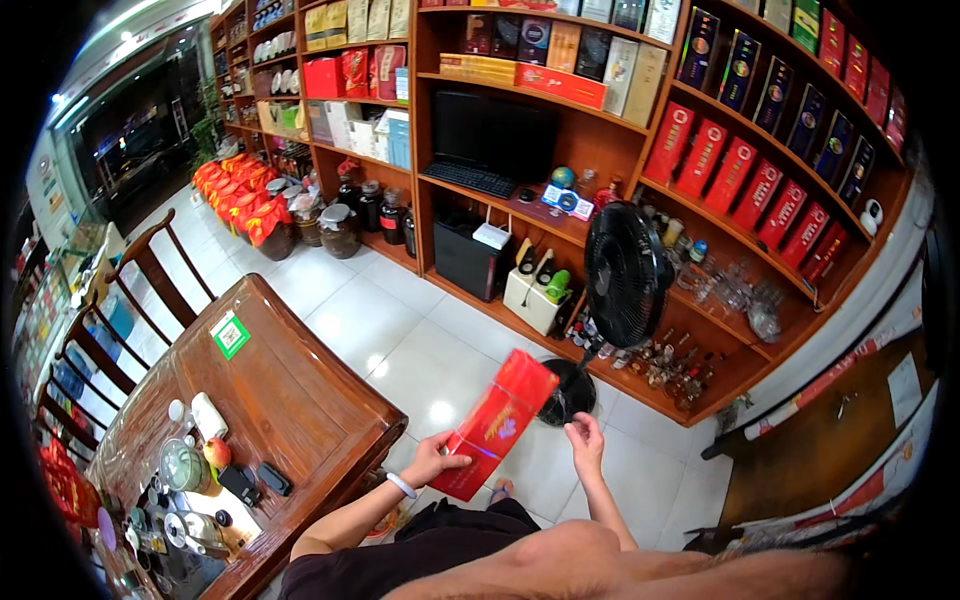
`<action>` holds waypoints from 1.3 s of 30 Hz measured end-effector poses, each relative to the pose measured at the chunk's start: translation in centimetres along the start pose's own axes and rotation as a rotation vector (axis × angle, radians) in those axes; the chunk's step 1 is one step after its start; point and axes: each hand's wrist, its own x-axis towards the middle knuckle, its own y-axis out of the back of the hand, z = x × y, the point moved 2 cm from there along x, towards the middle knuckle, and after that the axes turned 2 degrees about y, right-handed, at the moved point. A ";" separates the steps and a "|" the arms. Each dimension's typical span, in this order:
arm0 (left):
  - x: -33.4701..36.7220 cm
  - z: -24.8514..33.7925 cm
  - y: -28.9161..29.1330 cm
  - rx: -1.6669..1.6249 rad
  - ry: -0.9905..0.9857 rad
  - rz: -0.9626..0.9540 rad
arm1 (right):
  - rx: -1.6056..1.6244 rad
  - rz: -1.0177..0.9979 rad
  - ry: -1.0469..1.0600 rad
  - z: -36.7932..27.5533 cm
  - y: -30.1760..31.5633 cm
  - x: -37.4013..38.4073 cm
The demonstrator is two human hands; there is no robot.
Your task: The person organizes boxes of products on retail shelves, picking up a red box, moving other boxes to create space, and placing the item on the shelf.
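My left hand (436, 462) grips a long, flat red package (503, 418) near its lower left end, with the thumb lying across the top face. The package bears gold script and a purple motif, and a thin band runs across it. It is tilted up and away to the right, above the tiled floor. My right hand (588, 443) is raised to the right of the package, apart from it. Its fingers are curled with the tips close together; whatever they may hold is too small to make out. A pale bracelet (401, 486) circles my left wrist.
A black standing fan (625, 272) rises just beyond the package. On the left stands a wooden table (290, 350) with tea ware, a kettle (195, 532) and dark chairs (160, 270). Wooden shelves (560, 75) with boxes, jars and a monitor (492, 135) line the far side.
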 end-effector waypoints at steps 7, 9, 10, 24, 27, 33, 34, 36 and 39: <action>7.5 6.3 -0.8 -0.477 0.019 0.204 | 0.438 -0.621 -0.236 0.2 -6.2 5.3; 10.0 8.4 -1.8 -0.589 -0.053 0.239 | 0.482 -0.718 -0.177 -2.7 -7.1 8.2; 11.4 8.3 -1.8 -0.569 -0.087 0.263 | 0.513 -0.739 -0.166 -3.6 -7.4 9.2; 19.9 9.7 -2.9 -0.504 -0.124 0.391 | 0.532 -0.814 -0.148 -4.5 -11.1 19.1; 21.9 9.4 -1.2 -0.516 -0.134 0.380 | 0.508 -0.842 -0.175 -3.9 -13.4 21.3; 27.5 9.5 4.2 -0.590 -0.176 0.323 | 0.536 -0.861 -0.218 -5.0 -18.5 26.9; 28.6 9.6 5.3 -0.599 -0.188 0.312 | 0.543 -0.849 -0.207 -5.2 -19.6 28.0; 30.4 9.6 7.6 -0.634 -0.186 0.293 | 0.552 -0.836 -0.189 -5.8 -21.8 29.9; 33.5 10.1 11.6 -0.657 -0.159 0.274 | 0.548 -0.835 -0.173 -6.5 -25.3 33.0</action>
